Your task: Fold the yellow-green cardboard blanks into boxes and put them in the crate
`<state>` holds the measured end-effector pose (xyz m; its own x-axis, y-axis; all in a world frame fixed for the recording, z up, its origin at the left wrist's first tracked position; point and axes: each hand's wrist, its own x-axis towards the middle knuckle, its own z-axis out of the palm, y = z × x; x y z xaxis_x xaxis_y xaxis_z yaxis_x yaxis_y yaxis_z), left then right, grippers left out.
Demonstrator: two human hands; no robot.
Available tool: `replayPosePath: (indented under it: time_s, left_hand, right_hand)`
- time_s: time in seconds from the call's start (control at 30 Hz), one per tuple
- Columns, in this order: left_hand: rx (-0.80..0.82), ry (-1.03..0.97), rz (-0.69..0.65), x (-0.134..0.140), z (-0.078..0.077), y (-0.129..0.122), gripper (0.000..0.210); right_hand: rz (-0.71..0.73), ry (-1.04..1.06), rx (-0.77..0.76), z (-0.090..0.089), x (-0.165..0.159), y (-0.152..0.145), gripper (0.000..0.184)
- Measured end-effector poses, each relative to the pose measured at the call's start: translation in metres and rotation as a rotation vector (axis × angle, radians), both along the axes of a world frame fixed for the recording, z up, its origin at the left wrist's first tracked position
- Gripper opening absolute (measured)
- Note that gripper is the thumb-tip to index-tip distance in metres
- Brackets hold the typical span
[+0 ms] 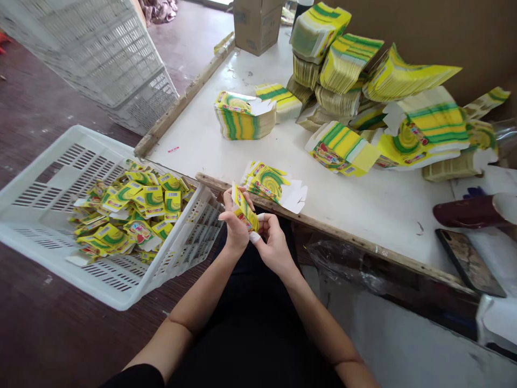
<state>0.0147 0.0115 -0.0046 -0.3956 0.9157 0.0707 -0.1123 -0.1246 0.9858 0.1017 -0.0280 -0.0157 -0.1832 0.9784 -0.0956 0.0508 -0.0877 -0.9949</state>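
Observation:
A small yellow and green printed carton (244, 209) is held between my two hands, just in front of the table's wooden edge. My left hand (236, 223) grips it from the left, fingers behind and thumb raised at the near side. At its lower right end, the fingers of my right hand (274, 240) pinch the carton; white wraps cover some fingertips. Just beyond my hands, a small fanned pile of flat cartons (266, 180) lies at the table edge, white flaps pointing right.
Left of me a white plastic crate (133, 293) holds many folded cartons (141, 205). On the white table (194, 132) stand stacks of flat cartons (351, 64) and a cardboard box (256, 24). A phone (470, 261) and a dark red cup (464, 211) lie at right.

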Motion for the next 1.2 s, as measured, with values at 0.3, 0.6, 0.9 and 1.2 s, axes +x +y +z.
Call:
replayPosePath:
  time_s: [0.3,0.6,0.9,1.2]
  left_hand:
    - [-0.034,-0.275,0.006,-0.006,0.012,0.0,0.065]
    - [0.052,-0.333,0.0,-0.012,0.011,0.003,0.061]
    - [0.035,0.045,-0.056,-0.049,0.025,-0.012,0.063]
    - [-0.153,0.712,-0.701,-0.053,0.035,-0.014,0.071]
  right_hand:
    - [-0.014,0.013,-0.025,0.006,-0.001,0.0,0.035]
    - [0.071,-0.075,0.105,0.012,-0.002,0.0,0.016]
    - [-0.101,-0.594,0.709,0.036,0.058,0.02,0.02]
    - [0.064,-0.698,1.109,0.039,0.042,0.021,0.025]
